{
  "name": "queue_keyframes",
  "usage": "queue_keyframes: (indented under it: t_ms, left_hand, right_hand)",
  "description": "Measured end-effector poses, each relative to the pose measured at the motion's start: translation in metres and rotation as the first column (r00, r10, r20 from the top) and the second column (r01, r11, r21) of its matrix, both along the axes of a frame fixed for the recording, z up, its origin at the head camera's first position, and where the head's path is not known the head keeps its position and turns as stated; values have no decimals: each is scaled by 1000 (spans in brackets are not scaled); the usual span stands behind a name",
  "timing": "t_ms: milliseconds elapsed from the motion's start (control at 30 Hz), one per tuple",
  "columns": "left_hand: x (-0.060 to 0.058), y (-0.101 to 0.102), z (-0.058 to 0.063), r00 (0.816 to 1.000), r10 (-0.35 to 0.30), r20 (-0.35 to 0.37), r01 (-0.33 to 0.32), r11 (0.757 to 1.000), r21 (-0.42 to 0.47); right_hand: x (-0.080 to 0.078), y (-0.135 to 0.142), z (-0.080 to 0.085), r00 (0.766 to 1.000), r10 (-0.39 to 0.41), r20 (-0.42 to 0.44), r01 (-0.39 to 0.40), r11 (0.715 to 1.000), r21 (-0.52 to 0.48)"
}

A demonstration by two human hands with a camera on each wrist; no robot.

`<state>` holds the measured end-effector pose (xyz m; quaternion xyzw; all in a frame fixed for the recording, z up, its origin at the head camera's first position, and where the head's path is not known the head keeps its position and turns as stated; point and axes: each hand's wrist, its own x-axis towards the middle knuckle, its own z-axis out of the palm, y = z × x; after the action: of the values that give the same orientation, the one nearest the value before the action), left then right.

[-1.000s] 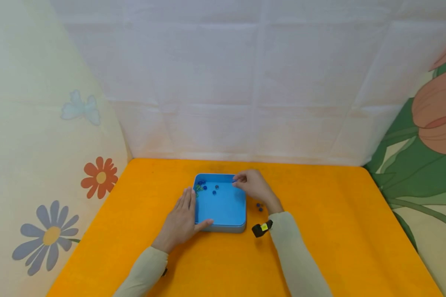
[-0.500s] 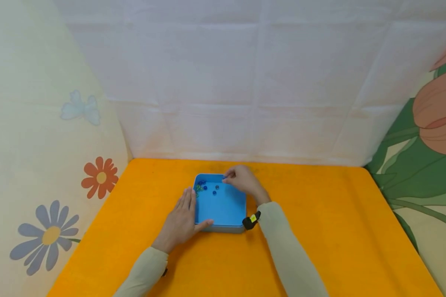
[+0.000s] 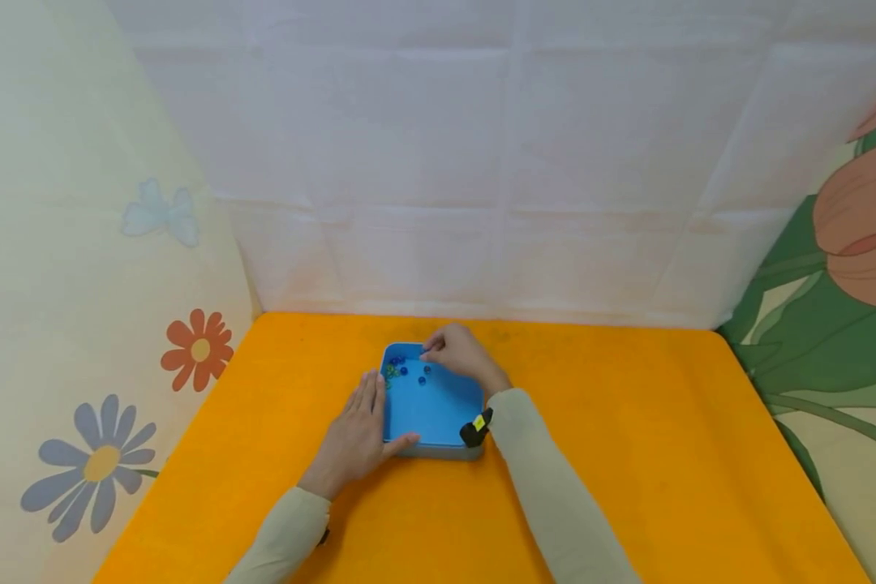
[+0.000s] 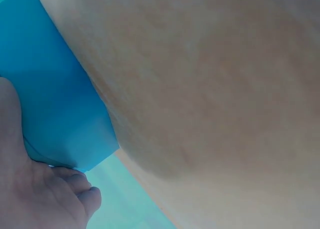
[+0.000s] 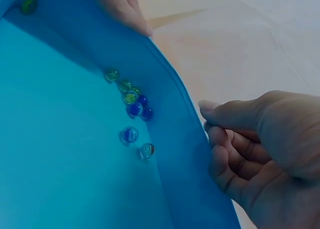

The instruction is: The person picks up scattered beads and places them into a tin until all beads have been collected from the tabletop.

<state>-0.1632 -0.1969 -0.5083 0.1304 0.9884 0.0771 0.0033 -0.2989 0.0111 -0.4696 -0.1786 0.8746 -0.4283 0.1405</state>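
A square blue tray point(image 3: 438, 418) lies on the orange cloth. My left hand point(image 3: 354, 438) rests along its left side with straight fingers, the thumb over the front rim. Over the back rim, my right hand point(image 3: 458, 354) pinches a marble point(image 5: 206, 126), mostly hidden between thumb and forefinger. Inside the tray, green marbles point(image 5: 112, 75) and dark blue marbles point(image 5: 134, 109) gather along one wall. Near them sit a clear marble with blue inside point(image 5: 130, 135) and a clear one with brown point(image 5: 147, 151). The left wrist view is mostly blurred skin beside the tray wall point(image 4: 65, 114).
An orange cloth point(image 3: 628, 454) covers the table around the tray. Behind it hangs a white sheet point(image 3: 438, 203), with a flowered cloth point(image 3: 102, 324) at the left and another printed cloth point(image 3: 847, 243) at the right.
My right hand has moved left along the tray's back side, carrying the marble. Marbles seen on the cloth right of the tray are now hidden by my right forearm. My left hand stays put.
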Motion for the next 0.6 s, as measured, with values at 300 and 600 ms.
queue_keyframes:
  t_ms: [300, 600]
  left_hand:
    - [1, -2, -1, 1000, -5, 3, 5, 1000, -17]
    - [1, -2, 0, 1000, -3, 7, 3, 1000, -5]
  right_hand:
    - [2, -12, -4, 999, -35, -4, 35, 999, 1]
    - [3, -20, -6, 1000, -28, -13, 28, 1000, -4]
